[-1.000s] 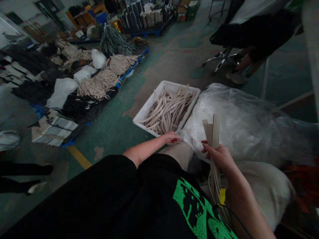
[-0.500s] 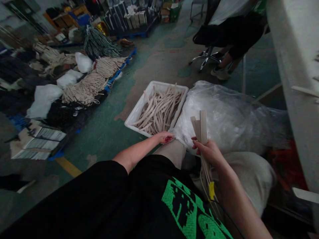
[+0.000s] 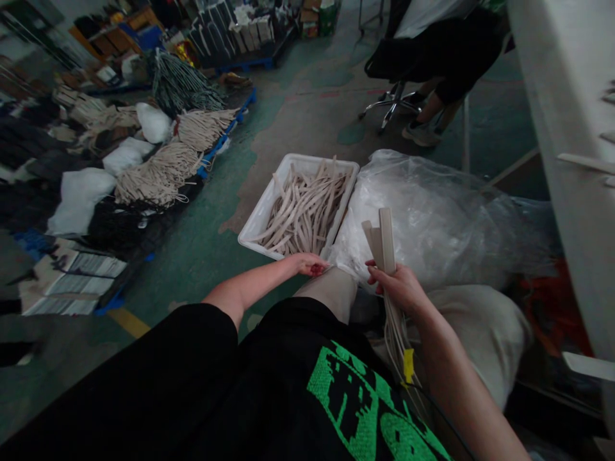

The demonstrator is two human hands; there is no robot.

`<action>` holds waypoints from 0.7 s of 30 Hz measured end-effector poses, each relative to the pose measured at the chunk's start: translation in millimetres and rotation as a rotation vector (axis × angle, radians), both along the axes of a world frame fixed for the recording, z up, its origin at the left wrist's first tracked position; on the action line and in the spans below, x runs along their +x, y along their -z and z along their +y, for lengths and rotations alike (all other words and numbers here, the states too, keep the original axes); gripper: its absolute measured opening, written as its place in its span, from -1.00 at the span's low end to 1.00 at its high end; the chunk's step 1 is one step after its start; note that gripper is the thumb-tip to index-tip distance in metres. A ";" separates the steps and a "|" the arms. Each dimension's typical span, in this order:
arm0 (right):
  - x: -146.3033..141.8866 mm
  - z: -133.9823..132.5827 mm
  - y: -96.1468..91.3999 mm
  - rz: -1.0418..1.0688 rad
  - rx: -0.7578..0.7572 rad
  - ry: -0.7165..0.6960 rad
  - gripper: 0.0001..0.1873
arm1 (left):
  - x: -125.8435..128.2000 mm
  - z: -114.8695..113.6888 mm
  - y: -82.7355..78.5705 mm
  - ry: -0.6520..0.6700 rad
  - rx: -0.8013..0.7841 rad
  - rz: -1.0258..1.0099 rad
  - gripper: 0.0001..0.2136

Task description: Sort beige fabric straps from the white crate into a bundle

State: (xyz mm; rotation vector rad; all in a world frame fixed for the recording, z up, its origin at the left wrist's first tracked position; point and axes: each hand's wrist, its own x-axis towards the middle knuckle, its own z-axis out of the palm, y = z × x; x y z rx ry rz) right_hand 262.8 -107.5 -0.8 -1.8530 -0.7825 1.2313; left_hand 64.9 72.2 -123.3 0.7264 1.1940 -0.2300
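Note:
My right hand (image 3: 396, 285) is closed around a bundle of flat beige straps (image 3: 385, 240). Their stiff upper ends stick up above my fingers, and the long tails hang down past a yellow tag (image 3: 408, 366) towards my lap. Beside my left knee, my left hand (image 3: 311, 264) has its fingers closed at the near corner of a large clear plastic bag (image 3: 413, 211); the fingertips are partly hidden. Just beyond that hand stands a white plastic bin (image 3: 250, 224) heaped with loose beige straps (image 3: 307, 208).
A grey-white table (image 3: 542, 83) runs along the right side. At the back right, a person sits on a wheeled office chair (image 3: 394, 105). Pallets on the left carry beige cord bundles (image 3: 156, 173), white bags (image 3: 81, 198) and a strapped stack (image 3: 77, 275).
The whole view has shifted slightly. My left hand has moved a little to the left, its fingers still at the bag's corner. The right hand keeps the same hold on the straps.

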 end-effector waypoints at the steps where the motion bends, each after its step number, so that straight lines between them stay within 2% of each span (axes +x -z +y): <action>1: 0.3 -0.2 -0.3 0.000 0.000 -0.002 -0.64 | -0.5 -0.3 -2.5 0.020 0.017 0.004 -0.73; 6: 0.6 -1.0 -0.6 -0.013 -0.002 -0.005 -0.66 | -6.1 -3.9 -8.6 0.075 0.157 -0.001 -0.73; 13: 0.0 -1.2 0.0 -0.021 -0.003 -0.001 -0.69 | -1.0 -1.3 8.1 0.234 0.465 0.025 -0.80; 17: 0.0 -0.7 -0.2 -0.014 -0.003 0.005 -0.71 | 0.4 -11.3 15.0 0.333 0.633 0.062 -0.84; 21: -0.6 -0.1 0.3 -0.007 -0.003 -0.019 -0.74 | -0.6 -21.8 15.1 0.383 0.765 0.086 -0.82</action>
